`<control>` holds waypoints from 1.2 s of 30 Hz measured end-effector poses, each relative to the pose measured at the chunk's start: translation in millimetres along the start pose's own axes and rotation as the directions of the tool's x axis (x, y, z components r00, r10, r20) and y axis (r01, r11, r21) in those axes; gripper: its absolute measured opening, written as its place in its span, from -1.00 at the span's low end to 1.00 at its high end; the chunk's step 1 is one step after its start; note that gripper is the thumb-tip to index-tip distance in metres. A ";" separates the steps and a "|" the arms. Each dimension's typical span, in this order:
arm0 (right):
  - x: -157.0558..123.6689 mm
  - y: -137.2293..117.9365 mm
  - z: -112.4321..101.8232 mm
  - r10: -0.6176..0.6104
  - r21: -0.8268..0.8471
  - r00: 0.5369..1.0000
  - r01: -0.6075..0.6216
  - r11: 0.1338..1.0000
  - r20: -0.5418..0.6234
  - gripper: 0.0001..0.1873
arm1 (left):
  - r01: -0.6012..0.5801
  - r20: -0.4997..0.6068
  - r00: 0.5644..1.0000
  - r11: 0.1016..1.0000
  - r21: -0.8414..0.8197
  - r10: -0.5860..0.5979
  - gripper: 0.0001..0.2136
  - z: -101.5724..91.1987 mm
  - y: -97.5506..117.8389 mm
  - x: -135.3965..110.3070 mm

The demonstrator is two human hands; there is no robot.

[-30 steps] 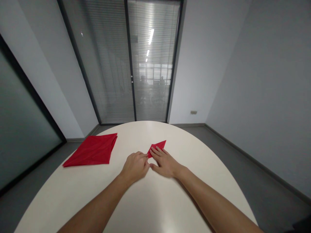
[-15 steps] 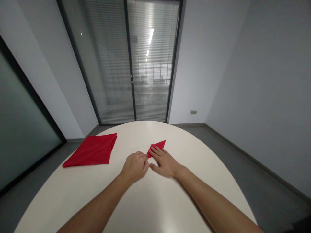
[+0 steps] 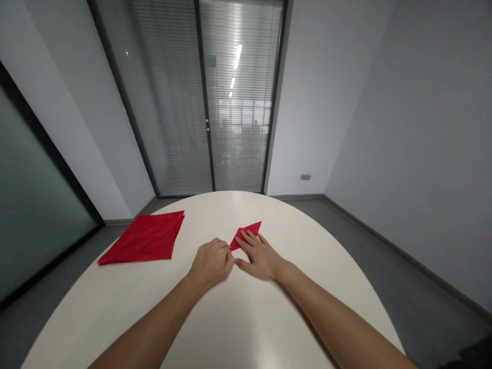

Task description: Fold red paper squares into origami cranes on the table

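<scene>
A small folded red piece (image 3: pixel 252 227), of paper or thin cloth, lies on the table with a pointed corner toward the far right. My right hand (image 3: pixel 258 256) rests flat over it, fingers spread, covering its near right part. At its lower left tip my left hand (image 3: pixel 213 260) is closed, with thumb and fingers pinched together at that corner. The left fingertips are partly hidden, and the two thumbs are close together. Farther left lies a larger folded red sheet (image 3: pixel 144 238), touched by neither hand.
Both forearms reach over a round white table (image 3: pixel 223 328). Beyond its far edge stand glass panels with blinds (image 3: pixel 172 102) in dark frames. A grey wall (image 3: pixel 403 128) rises on the right, and a dark object (image 3: pixel 474 353) shows at the lower right corner.
Hardly anything differs. The whole view has shifted very slightly, and both hands keep their places at the small red piece.
</scene>
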State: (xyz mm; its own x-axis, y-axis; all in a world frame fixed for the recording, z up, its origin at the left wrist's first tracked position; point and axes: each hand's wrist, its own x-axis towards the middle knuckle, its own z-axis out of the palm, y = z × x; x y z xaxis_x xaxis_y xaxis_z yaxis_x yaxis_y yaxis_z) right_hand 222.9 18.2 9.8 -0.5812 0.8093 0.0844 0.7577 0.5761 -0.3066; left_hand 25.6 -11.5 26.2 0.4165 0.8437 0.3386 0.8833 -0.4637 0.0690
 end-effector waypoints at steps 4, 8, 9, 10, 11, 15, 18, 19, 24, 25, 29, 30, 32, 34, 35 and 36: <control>0.5 0.4 -0.2 0.006 0.003 1.000 -0.006 1.000 0.018 -0.16 | 0.004 0.000 1.000 1.000 0.008 -0.004 -0.71 -0.4 -0.2 -0.4; 0.6 -0.4 -1.4 0.014 0.001 0.999 -0.014 1.000 0.033 -0.16 | -0.005 0.006 1.000 1.000 0.028 0.004 -0.72 -0.8 -0.1 0.0; 0.5 -0.6 -1.6 0.015 -0.001 0.999 -0.015 1.000 0.034 -0.16 | -0.006 0.007 1.000 0.999 0.032 0.005 -0.72 -0.9 -0.1 0.1; 0.4 -0.8 -1.8 0.015 -0.002 0.999 -0.015 1.000 0.036 -0.16 | -0.005 0.006 1.000 0.999 0.034 0.005 -0.72 -1.1 -0.2 0.0; 0.2 -1.0 -2.0 0.015 -0.003 0.999 -0.014 1.000 0.037 -0.15 | -0.005 0.005 1.000 0.999 0.035 0.005 -0.72 -1.2 -0.3 -0.1; -0.4 -1.3 -2.8 0.013 -0.002 0.999 -0.013 1.000 0.035 -0.16 | 0.000 -0.011 1.000 1.000 0.031 0.001 -0.73 -1.2 -1.0 -1.6; -0.5 -1.4 -3.7 0.008 -0.003 0.999 -0.008 1.000 0.031 -0.16 | -0.008 -0.050 0.999 1.000 -0.003 0.008 -0.74 1.1 -2.2 -2.9; -0.5 -1.4 -3.9 0.006 -0.006 1.000 -0.006 1.000 0.026 -0.16 | -0.020 -0.073 0.997 0.999 -0.026 0.018 -0.75 2.5 -2.7 -3.1; 0.0 -0.7 -3.1 -0.025 -0.015 0.999 0.024 1.000 -0.034 -0.22 | -0.076 -0.087 0.994 0.994 -0.078 0.069 -0.71 8.7 -3.7 -3.6; 0.2 -0.4 -2.5 -0.032 -0.013 0.998 0.032 0.999 -0.053 -0.24 | -0.069 -0.064 0.996 0.995 -0.073 0.064 -0.71 9.0 -3.4 -3.7; 1.5 0.7 -0.9 -0.066 0.004 0.984 0.067 0.998 -0.165 -0.41 | -0.027 -0.013 1.000 0.997 -0.071 0.027 -0.72 7.6 -2.4 -3.8; 2.1 1.0 -0.9 -0.078 0.007 0.978 0.081 0.997 -0.196 -0.46 | -0.019 -0.007 1.000 0.997 -0.071 0.019 -0.73 7.1 -2.3 -3.8; 3.4 1.7 -1.6 -0.099 0.012 0.963 0.105 0.994 -0.250 -0.56 | -0.011 -0.001 1.000 0.998 -0.069 0.011 -0.73 6.5 -2.2 -3.6; 4.9 2.7 -3.0 -0.108 0.008 0.953 0.115 0.993 -0.284 -0.63 | -0.011 0.002 1.000 0.998 -0.065 0.011 -0.73 6.3 -2.2 -3.4; 5.5 3.1 -3.9 -0.111 0.003 0.949 0.116 0.993 -0.295 -0.66 | -0.014 0.003 1.000 0.998 -0.064 0.014 -0.73 6.4 -2.3 -3.2; 6.1 3.4 -4.9 -0.113 -0.004 0.947 0.117 0.993 -0.302 -0.68 | -0.016 0.004 1.000 0.998 -0.062 0.017 -0.73 6.6 -2.3 -3.1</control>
State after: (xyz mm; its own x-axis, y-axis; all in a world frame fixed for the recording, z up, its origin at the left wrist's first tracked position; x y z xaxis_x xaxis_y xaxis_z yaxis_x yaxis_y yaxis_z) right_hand 223.4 25.7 13.8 -0.5464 0.7355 0.4006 0.6854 0.6676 -0.2910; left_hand 23.7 -11.3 18.9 0.4320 0.8369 0.3361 0.8614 -0.4933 0.1211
